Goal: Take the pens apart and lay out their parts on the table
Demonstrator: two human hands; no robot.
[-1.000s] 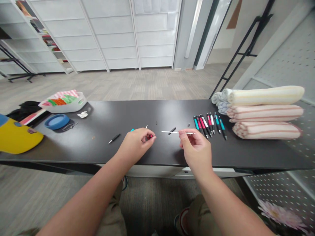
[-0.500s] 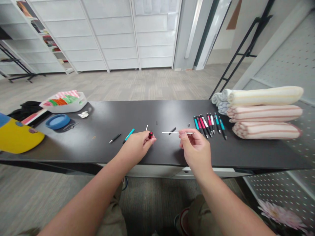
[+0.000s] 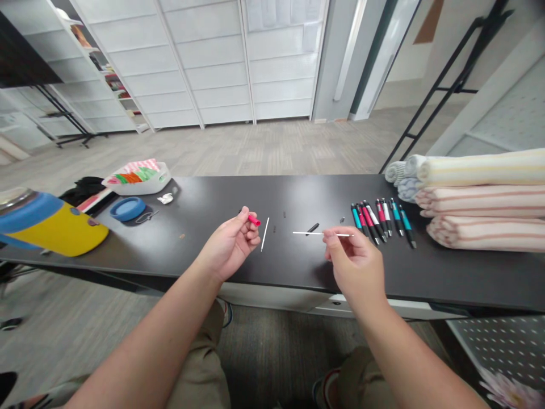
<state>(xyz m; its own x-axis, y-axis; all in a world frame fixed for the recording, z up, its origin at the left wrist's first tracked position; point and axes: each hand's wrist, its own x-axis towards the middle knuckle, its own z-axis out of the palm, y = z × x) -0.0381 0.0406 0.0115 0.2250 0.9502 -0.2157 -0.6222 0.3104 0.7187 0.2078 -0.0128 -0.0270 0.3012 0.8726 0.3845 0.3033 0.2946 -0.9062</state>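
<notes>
My left hand (image 3: 230,244) is closed around a pink pen barrel (image 3: 254,220), its open end pointing right. Between the thumb and fingers of my right hand (image 3: 351,250) is a thin white pen refill (image 3: 304,233), held level above the table. Another white refill (image 3: 264,234) lies just right of my left hand. Beyond the held refill rests a black pen part (image 3: 313,229). Small dark pieces (image 3: 284,215) are scattered between the hands. Several assembled pens (image 3: 374,220) in teal, pink, white and black lie in a row past my right hand.
Rolled striped towels (image 3: 481,199) are stacked at the right end of the dark table (image 3: 238,193). On the left are a yellow and blue bottle (image 3: 63,224), a blue lid (image 3: 128,209), crumpled white tissue (image 3: 166,198) and a white tray (image 3: 157,184) of colourful packets.
My left hand has turned and lifted, showing the pink barrel more clearly. It now covers the spot where two pens lay. My right hand still holds the refill. The view has shifted left.
</notes>
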